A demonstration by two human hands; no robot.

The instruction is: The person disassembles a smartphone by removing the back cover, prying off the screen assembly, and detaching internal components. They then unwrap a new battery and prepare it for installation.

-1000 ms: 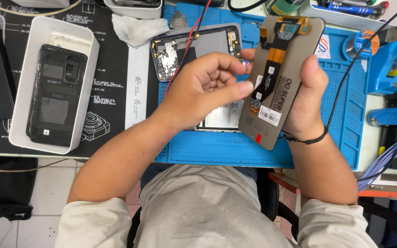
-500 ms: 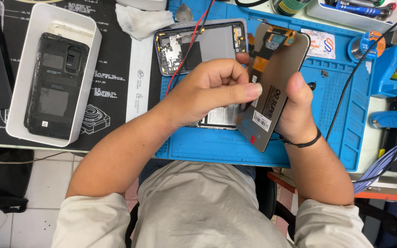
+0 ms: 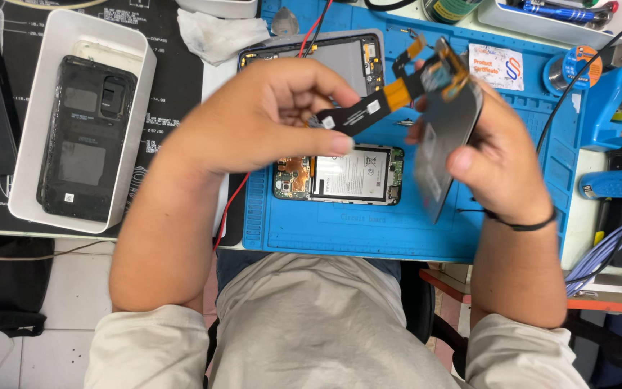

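Looking down from the head camera: a person is sitting at a tabletop (image 3: 214, 75), working over a blue repair mat (image 3: 368, 230).
Left hand: the left hand (image 3: 268, 119) is hovering above the mat with its fingers curled, pinching the free end of a flex cable (image 3: 368, 109) between thumb and fingertips.
Flex cable: it is running as a black and orange strip from the left hand up to the top of the screen panel, stretched nearly straight between the two hands.
Right hand: the right hand (image 3: 498, 162) is gripping the screen panel (image 3: 444, 137) by its edges, thumb on the near side, fingers behind it; a dark band is sitting on the wrist.
Screen panel: it is being held in the air above the right part of the mat, tilted and turned partly edge-on, and it is blurred.
Opened phone: an opened phone body (image 3: 340, 173) is lying flat on the mat just below the left hand, its battery and circuit board showing.
Grey frame: a grey phone frame (image 3: 340, 54) is lying at the mat's far edge, partly hidden behind the left hand, with a red wire (image 3: 318, 29) crossing it.
White tray: a white tray (image 3: 134, 86) is standing to the left on a black mat, holding a black back cover (image 3: 84, 137).
Far side: a crumpled white tissue (image 3: 221, 32) is lying beyond the tray, and blue tools (image 3: 613, 101) are crowding the right edge.
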